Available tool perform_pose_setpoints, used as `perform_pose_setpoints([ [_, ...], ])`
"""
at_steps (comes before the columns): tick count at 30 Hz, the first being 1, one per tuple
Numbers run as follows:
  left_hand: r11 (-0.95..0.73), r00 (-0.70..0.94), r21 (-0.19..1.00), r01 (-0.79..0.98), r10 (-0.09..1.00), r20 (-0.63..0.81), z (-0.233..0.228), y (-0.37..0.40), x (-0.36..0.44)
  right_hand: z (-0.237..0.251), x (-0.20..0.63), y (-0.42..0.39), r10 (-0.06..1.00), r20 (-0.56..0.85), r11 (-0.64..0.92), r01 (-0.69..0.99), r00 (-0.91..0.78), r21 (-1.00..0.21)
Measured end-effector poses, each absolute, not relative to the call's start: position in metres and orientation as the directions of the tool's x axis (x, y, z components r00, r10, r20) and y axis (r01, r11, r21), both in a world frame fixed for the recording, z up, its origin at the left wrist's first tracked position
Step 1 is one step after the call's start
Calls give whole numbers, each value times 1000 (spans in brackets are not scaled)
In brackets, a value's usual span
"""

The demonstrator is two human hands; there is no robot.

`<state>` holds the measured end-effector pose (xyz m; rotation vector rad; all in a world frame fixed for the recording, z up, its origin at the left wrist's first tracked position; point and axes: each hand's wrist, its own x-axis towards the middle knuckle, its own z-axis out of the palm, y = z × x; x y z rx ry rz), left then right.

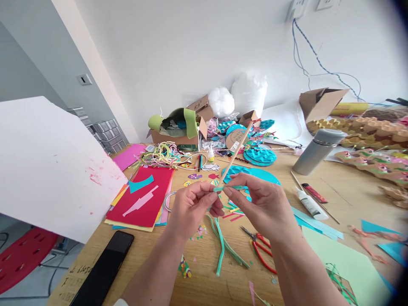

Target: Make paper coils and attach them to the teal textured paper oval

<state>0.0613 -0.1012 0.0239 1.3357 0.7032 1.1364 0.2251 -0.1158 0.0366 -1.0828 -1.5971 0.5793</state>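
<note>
Above the middle of the desk (210,276), the left hand (191,208) and right hand (261,204) meet, both pinched on a green pipe cleaner (228,187) wound round a wooden stick (237,151) that slants toward 1 o'clock. More green pipe cleaners (223,244) lie at 6 o'clock beneath, red scissors (261,250) at 4 o'clock, red paper (146,197) at 9 o'clock.

One head-worn camera looks forward and down from close above the cluttered light wooden craft table (347,187), taking in its far edge and the plain white wall (191,51) beyond (no second view).
</note>
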Motion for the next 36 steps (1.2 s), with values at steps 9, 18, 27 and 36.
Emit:
perform_pose_setpoints([
  [9,331,683,813,-480,723,109,19,-94,55,44,232,-124,881,447,465,109,-155,-879],
  [18,403,728,795,-453,682,69,16,-90,56,40,237,-117,916,347,361,33,-199,-932],
  [27,-11,436,965,-263,891,128,20,-98,64,34,232,-110,933,355,359,238,-62,-902],
  [36,-582,85,765,275,808,583,6,-101,70,36,229,-110,933,357,351,299,-35,-887],
])
